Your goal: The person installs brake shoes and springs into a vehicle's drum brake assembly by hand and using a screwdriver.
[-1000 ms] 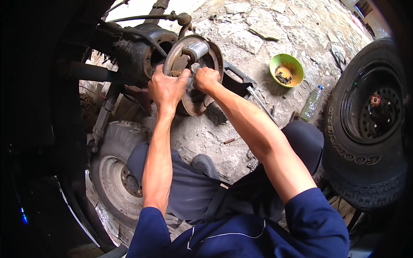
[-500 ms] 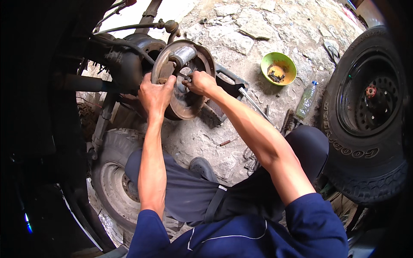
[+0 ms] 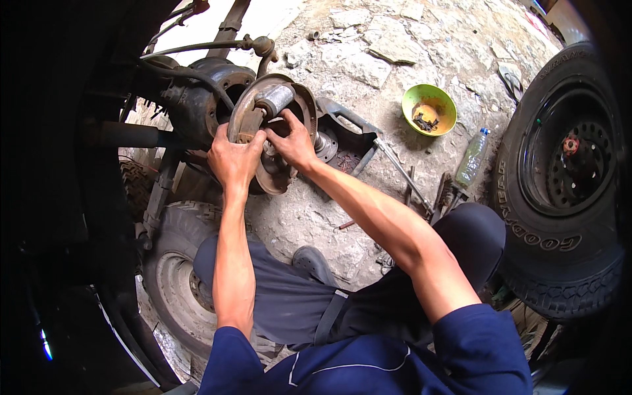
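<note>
**Round plate held on edge, its open face turned toward us and to the right**

We see the rusty round plate (image 3: 271,176) in both hands, just beside the dark axle housing (image 3: 197,99). It stands tilted; its long outline runs nearly top to bottom in our view. The silver cylinder (image 3: 276,99) on it slants from lower left to upper right. Our left hand (image 3: 235,157) is clamped on the near rim, thumb in front. Our right hand (image 3: 294,145) has thumb and forefinger apart at the plate's inside; whether they pinch a small part, we cannot tell. Half a second ago the plate sat higher, and the flanged hub (image 3: 326,148) was hidden.
</note>
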`<state>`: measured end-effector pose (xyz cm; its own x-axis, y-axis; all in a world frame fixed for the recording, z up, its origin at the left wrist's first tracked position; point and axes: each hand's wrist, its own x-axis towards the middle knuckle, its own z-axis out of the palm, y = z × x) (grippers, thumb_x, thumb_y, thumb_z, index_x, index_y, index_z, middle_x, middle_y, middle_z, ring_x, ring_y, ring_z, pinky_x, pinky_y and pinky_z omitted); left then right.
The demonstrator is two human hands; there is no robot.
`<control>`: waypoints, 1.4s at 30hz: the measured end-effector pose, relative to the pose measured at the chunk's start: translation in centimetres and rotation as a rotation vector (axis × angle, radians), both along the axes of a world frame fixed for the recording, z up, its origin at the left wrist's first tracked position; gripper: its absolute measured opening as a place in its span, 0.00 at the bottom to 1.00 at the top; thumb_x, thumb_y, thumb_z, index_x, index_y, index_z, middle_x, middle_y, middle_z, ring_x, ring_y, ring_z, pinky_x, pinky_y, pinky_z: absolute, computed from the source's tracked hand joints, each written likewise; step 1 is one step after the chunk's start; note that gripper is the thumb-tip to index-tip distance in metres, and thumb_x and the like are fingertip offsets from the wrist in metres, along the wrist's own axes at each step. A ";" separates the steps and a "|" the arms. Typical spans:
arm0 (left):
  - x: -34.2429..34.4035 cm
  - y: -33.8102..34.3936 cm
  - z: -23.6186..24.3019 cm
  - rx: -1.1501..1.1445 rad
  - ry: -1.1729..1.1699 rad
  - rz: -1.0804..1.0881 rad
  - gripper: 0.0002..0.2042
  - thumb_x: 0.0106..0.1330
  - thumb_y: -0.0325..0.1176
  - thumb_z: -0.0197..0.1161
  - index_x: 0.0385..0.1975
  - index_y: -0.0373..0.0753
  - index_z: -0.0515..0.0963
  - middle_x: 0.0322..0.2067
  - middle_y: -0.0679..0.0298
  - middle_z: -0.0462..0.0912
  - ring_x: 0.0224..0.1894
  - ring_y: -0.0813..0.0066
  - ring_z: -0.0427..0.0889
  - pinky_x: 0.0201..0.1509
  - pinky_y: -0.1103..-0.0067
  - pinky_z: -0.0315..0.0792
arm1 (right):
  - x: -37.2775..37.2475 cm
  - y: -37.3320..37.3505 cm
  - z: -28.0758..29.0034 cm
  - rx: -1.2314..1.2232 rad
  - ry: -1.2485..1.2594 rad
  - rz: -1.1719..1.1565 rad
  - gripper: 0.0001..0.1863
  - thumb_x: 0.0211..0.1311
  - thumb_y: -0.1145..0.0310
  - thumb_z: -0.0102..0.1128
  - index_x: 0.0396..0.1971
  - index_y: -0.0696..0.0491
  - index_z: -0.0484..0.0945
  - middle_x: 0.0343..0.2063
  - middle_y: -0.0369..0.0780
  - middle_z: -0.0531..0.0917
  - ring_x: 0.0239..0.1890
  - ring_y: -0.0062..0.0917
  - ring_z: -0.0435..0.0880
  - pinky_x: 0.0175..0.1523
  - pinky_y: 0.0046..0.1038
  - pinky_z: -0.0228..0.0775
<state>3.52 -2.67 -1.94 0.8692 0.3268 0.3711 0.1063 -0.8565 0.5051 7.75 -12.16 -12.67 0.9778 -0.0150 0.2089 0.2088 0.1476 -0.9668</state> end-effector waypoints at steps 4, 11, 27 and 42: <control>0.0 -0.5 0.6 -0.078 0.005 -0.004 0.23 0.45 0.42 0.70 0.37 0.30 0.81 0.32 0.46 0.85 0.36 0.52 0.85 0.43 0.66 0.76 | -0.7 1.2 1.1 0.079 0.125 -0.084 0.14 0.59 0.67 0.65 0.41 0.59 0.77 0.35 0.48 0.85 0.39 0.37 0.85 0.47 0.34 0.74; 0.6 -0.6 0.1 -0.105 -0.016 -0.011 0.21 0.47 0.41 0.69 0.37 0.30 0.81 0.31 0.49 0.85 0.34 0.57 0.85 0.43 0.69 0.75 | -1.0 1.8 1.8 -0.093 0.008 -0.377 0.09 0.65 0.70 0.56 0.36 0.62 0.73 0.32 0.54 0.81 0.36 0.49 0.81 0.43 0.41 0.72; 0.2 -0.4 0.7 -0.195 0.031 -0.031 0.20 0.47 0.38 0.69 0.37 0.29 0.81 0.31 0.52 0.86 0.33 0.64 0.84 0.43 0.72 0.75 | 10.3 -29.3 -15.7 -0.687 0.877 -0.745 0.21 0.58 0.58 0.63 0.46 0.58 0.80 0.46 0.50 0.83 0.49 0.37 0.83 0.56 0.36 0.72; 0.0 0.8 0.9 -0.256 0.000 -0.066 0.19 0.46 0.34 0.69 0.37 0.28 0.81 0.31 0.55 0.85 0.33 0.69 0.83 0.42 0.75 0.75 | 10.0 -19.3 -13.0 -0.524 0.073 -0.564 0.25 0.69 0.50 0.53 0.50 0.59 0.77 0.44 0.48 0.83 0.45 0.35 0.82 0.52 0.34 0.73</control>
